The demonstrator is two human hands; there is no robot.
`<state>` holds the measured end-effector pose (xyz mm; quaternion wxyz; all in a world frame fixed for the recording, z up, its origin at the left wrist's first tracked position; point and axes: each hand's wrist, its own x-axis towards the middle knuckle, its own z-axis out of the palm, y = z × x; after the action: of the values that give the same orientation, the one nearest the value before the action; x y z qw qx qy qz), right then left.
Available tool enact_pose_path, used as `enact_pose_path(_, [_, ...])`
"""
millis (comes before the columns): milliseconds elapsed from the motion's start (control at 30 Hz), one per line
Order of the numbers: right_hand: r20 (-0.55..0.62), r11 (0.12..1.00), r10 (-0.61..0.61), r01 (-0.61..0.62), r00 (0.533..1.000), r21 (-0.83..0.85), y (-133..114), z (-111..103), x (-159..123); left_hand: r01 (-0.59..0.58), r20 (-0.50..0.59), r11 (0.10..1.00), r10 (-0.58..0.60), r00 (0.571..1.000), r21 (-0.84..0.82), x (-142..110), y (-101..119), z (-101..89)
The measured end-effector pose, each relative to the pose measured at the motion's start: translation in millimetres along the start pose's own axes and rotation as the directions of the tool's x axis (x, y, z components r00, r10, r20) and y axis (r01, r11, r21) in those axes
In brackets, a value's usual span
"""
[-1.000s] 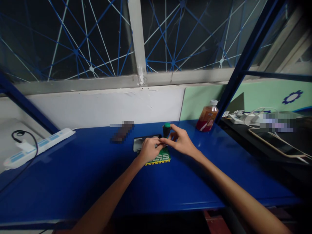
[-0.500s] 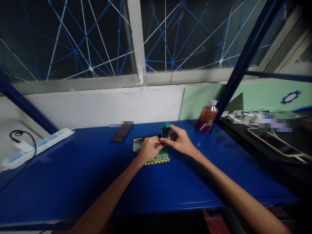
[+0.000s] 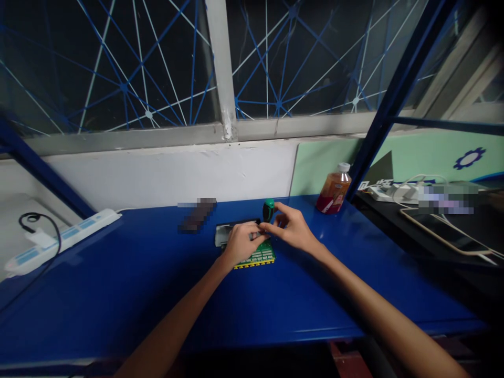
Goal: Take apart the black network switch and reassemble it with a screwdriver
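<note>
Your right hand point(image 3: 293, 226) has its fingers bent and partly open, index tip at the upper right side of the green-topped screwdriver handle point(image 3: 268, 211), thumb stretched left past its lower end; how firmly it is gripped, you can't tell from here. Your left hand point(image 3: 242, 241) lies palm down over the circuit board point(image 3: 264, 255), thumb and fingers bunched near the tool's foot, and whether they pinch anything is hidden. Over the last second your hands have hardly shifted; only the handle shows a slightly different face, green lines on its dark grip, so you may have turned it a little, with the work held to one spot. The handle stands nearly upright at the board's far right; its lower end is out of sight. The board is green with rows of pale parts and a yellow toothed near edge. Just beyond, far left, sits the grey casing point(image 3: 223, 235), dark-rimmed, all on the blue table point(image 3: 157, 294).
</note>
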<state>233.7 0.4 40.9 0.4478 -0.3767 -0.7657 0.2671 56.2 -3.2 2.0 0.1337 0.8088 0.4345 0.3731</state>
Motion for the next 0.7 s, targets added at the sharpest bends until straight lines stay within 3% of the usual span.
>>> enact_pose_path(133, [-0.02, 0.999, -0.042, 0.041, 0.999, -0.018, -0.8, -0.1, -0.4, 0.002, 0.026, 0.998, 0.0, 1.0, -0.065, 0.2, 0.9, 0.0])
enact_pose_path(333, [0.063, 0.996, 0.016, -0.022, 0.998, 0.09, 3.4, -0.1, -1.9, -0.014, 0.088, 0.988, 0.028, 0.996, -0.155, 1.6, 3.6, -3.4])
enact_pose_path(700, [0.005, 0.999, 0.006, -0.006, 1.0, 0.04, -2.2, -1.5, 0.0, 0.002, 0.027, 1.0, -0.002, 1.0, -0.019, 0.8, 0.0, -0.5])
